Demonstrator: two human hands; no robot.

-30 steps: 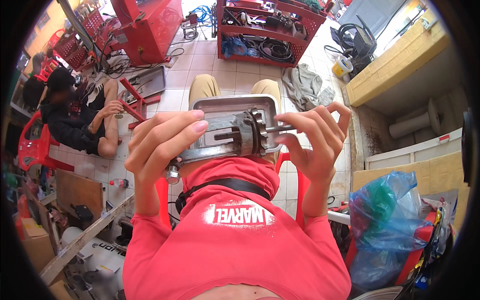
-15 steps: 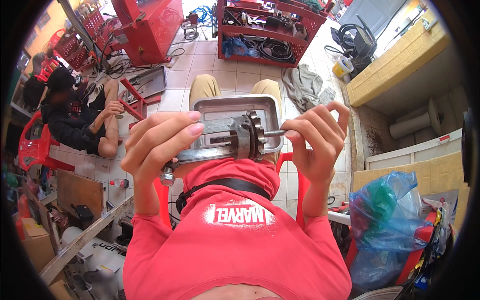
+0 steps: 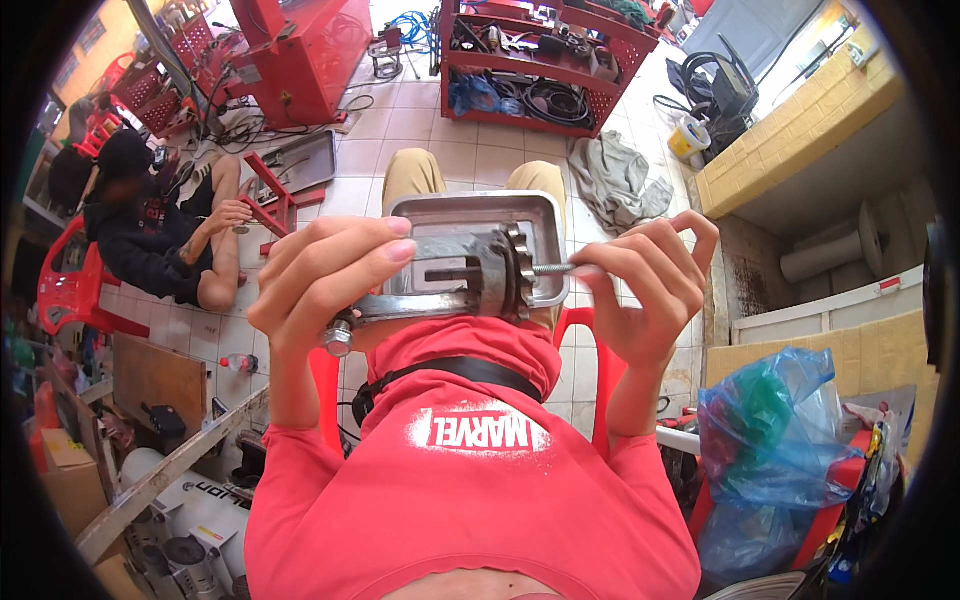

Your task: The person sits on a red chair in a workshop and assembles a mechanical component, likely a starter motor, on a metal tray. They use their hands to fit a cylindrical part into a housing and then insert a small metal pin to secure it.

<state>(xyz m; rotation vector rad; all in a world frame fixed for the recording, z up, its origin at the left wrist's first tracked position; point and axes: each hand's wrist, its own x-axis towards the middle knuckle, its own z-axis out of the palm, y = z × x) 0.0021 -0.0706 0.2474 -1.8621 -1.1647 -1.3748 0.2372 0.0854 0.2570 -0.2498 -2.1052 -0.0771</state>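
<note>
Forked metal bracket (image 3: 488,280) lies crosswise above a steel tray (image 3: 470,201) at the lap; whether they touch is hard to tell. The left hand (image 3: 318,275) grips its arms. The right hand (image 3: 645,285) holds a narrow pinch. From the toothed ring (image 3: 521,270), a threaded rod (image 3: 550,268) reaches that pinch. One hex bolt head (image 3: 339,342) hangs under the left fingers.

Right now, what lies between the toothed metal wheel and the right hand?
A threaded rod spans from the toothed metal wheel to the right hand; the head view shows it, with the tray behind.
</note>
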